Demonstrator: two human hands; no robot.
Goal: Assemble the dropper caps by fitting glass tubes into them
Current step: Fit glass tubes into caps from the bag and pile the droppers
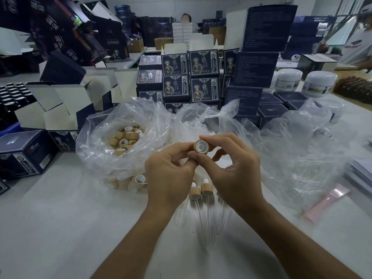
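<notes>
A wooden dropper cap [200,146] with a white inner liner is held up over the table, its open end facing me. My left hand [171,174] pinches it from the left and my right hand [231,168] pinches it from the right with thumb and forefinger. Under my hands lie assembled droppers [206,198], wooden caps with glass tubes pointing toward me. A clear plastic bag [96,154] to the left holds several loose wooden caps [123,140]. I cannot make out a glass tube in either hand.
More crumpled clear plastic bags [291,150] lie to the right. Stacked dark blue printed boxes [203,77] stand behind, open cartons [60,109] at the left, white jars [320,81] at the back right. A pink strip [330,200] lies at the right. A person in a white shirt [358,45] stands far right.
</notes>
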